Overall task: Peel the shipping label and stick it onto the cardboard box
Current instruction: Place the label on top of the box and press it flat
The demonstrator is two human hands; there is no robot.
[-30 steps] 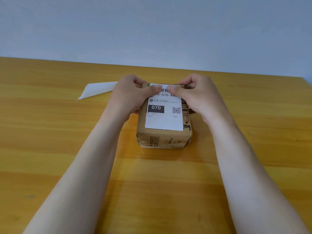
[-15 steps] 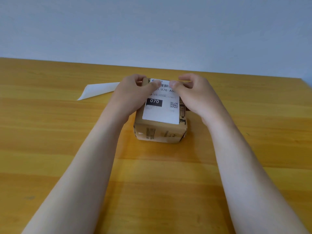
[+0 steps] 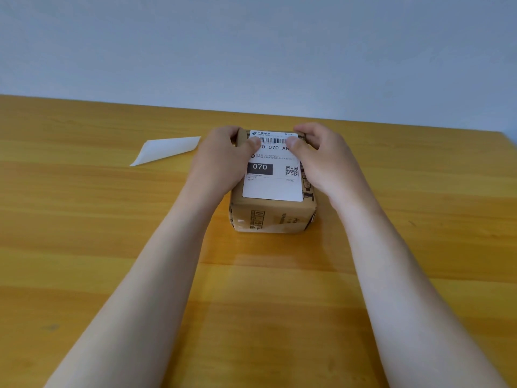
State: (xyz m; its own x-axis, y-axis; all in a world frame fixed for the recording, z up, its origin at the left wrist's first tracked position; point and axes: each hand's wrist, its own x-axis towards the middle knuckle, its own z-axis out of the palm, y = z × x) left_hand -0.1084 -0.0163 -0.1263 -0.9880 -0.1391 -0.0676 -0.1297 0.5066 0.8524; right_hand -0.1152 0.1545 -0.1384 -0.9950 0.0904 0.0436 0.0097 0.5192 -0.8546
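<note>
A small brown cardboard box (image 3: 272, 218) stands on the wooden table (image 3: 112, 219) in the middle of the view. A white shipping label (image 3: 272, 180) with a barcode, "070" and a QR code lies flat on the box's top face. My left hand (image 3: 223, 159) grips the box's left side, its thumb pressing on the label near the barcode. My right hand (image 3: 324, 158) grips the right side, thumb on the label's upper right. The fingers of both hands curl over the box's far edge. The box's side faces are hidden behind my hands.
A white, partly curled backing sheet (image 3: 165, 149) lies on the table to the left of the box, apart from my left hand. A pale blue wall (image 3: 251, 51) rises behind the table's far edge. The table's right corner (image 3: 506, 138) shows at the right.
The box tipped away a little half a second ago and now sits level again. Both thumbs have slid apart along the label's top, uncovering more of the barcode.
</note>
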